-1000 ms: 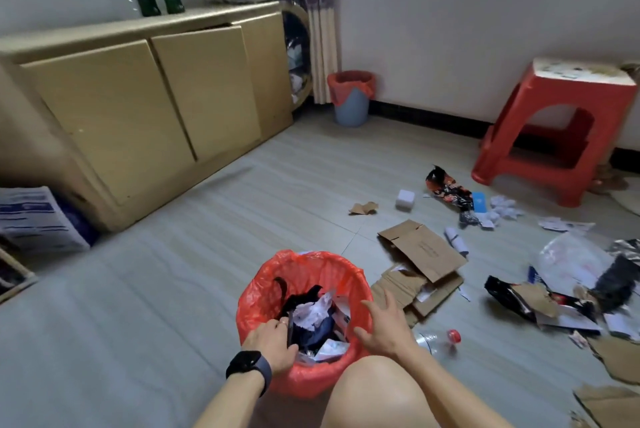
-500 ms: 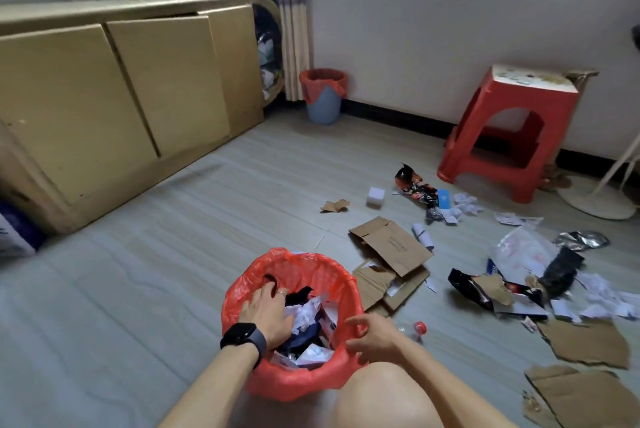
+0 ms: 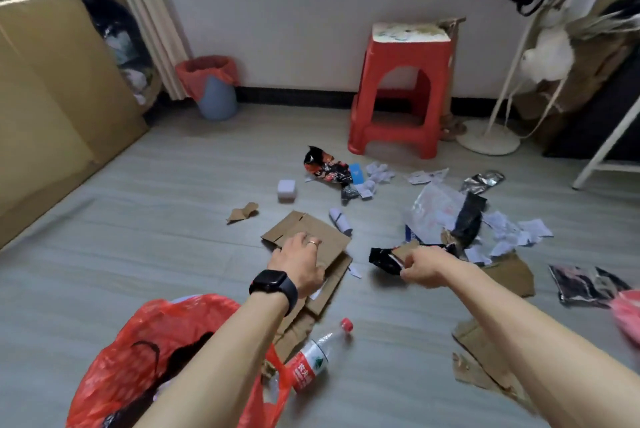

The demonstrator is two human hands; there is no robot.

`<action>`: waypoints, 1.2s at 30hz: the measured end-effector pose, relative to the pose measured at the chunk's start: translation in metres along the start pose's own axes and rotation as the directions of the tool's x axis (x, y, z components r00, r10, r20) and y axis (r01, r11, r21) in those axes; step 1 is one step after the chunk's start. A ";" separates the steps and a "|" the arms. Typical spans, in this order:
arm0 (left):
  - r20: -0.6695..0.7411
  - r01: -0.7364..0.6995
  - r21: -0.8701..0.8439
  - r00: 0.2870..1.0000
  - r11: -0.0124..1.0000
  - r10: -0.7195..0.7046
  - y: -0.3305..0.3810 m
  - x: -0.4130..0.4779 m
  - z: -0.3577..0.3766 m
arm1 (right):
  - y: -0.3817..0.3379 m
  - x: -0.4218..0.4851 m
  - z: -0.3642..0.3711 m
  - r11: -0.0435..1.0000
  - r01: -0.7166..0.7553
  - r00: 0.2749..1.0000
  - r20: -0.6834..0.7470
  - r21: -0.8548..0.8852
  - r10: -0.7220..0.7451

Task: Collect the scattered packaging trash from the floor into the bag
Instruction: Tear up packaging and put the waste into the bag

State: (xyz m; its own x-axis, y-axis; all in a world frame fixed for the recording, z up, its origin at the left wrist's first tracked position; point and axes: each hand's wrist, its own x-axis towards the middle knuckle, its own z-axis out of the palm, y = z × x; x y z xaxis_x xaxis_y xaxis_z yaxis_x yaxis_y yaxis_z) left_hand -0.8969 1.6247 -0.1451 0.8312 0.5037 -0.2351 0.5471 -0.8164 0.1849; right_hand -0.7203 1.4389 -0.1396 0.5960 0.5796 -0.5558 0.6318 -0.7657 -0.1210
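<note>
The left hand lies with bent fingers on the flattened brown cardboard box mid-floor; whether it grips, I cannot tell. The right hand pinches the crumpled black wrapper just right of the box. The red plastic bag sits near left.

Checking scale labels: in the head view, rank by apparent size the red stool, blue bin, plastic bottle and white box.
Largest: red stool.
Then blue bin and plastic bottle: alike, bottle nearer the camera, so unranked.
Smallest: white box.

Glossy plastic bag, matt cardboard
</note>
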 end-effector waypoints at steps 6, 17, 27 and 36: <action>0.132 -0.108 0.038 0.986 0.993 0.103 0.053 0.069 0.070 | 0.088 0.056 0.049 0.955 -0.087 0.987 -0.105 0.285 0.122; 0.340 -0.179 0.209 0.935 0.961 0.100 0.066 0.173 0.209 | 0.121 0.156 0.140 0.970 -0.105 0.967 -0.206 0.221 0.152; 0.231 -0.415 0.410 0.909 0.812 0.348 0.037 0.201 0.265 | 0.097 0.244 0.159 0.991 -0.123 0.979 -0.171 -0.048 0.113; 0.340 -0.491 0.299 0.856 0.818 0.390 0.032 0.161 0.254 | 0.090 0.209 0.185 0.998 -0.058 0.971 -0.232 0.011 0.059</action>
State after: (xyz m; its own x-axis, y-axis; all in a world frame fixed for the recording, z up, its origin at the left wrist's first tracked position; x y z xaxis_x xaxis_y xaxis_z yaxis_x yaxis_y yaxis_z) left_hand -0.7709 1.6077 -0.4191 0.8909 0.0170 -0.4538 0.0099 -0.9998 -0.0181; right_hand -0.6308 1.4393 -0.4185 0.7309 0.5824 -0.3557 0.5906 -0.8010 -0.0978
